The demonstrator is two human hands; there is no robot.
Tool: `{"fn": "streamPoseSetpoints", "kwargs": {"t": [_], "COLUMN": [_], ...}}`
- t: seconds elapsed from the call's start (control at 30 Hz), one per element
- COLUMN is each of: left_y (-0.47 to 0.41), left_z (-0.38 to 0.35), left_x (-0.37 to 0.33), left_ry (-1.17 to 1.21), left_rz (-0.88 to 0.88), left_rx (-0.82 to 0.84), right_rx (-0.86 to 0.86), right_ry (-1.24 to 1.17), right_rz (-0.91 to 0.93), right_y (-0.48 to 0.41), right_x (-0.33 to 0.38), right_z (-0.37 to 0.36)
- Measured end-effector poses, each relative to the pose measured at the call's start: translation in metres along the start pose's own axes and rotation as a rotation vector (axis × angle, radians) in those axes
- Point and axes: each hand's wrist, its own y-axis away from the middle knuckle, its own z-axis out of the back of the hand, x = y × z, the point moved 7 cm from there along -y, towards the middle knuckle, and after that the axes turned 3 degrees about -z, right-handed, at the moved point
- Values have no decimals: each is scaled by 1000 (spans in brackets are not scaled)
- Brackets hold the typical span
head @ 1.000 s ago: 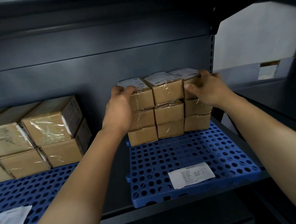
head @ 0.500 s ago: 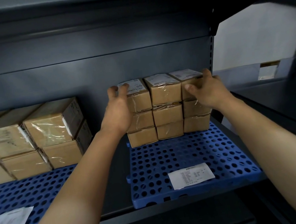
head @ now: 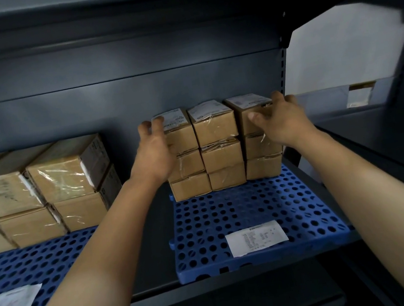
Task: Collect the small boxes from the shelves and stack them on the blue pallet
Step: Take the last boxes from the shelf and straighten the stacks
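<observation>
Hands bracket the top row of small boxes on the shelf pallet.

The left hand (head: 154,150) and right hand (head: 281,120), fingers spread and not yet clamped, flank the small boxes (head: 221,147), stacked three high on the blue pallet (head: 254,213); whether this stack is finished cannot be told.

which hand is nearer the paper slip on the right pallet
Right. The right hand is up at the box stack's right side, above the slip; the left hand is at the stack's left side, farther.
</observation>
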Motion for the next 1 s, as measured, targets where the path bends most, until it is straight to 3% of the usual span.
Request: {"fn": "streamPoseSetpoints", "kwargs": {"t": [0.43,0.8,1.0], "left_y": [-2,-10,-14], "left_z": [-2,-4,-8], "left_x": [7,-11,-2], "left_ry": [5,112,182], "left_rz": [24,-135,-49], "left_rx": [22,-7,7], "right_rx": [-16,35,29], "right_ry": [0,-216,-261], "right_rz": [38,-29,-20], "right_y": [-2,-13,-18], "right_x": [2,-16,-21], "right_z": [2,-11,-10]}}
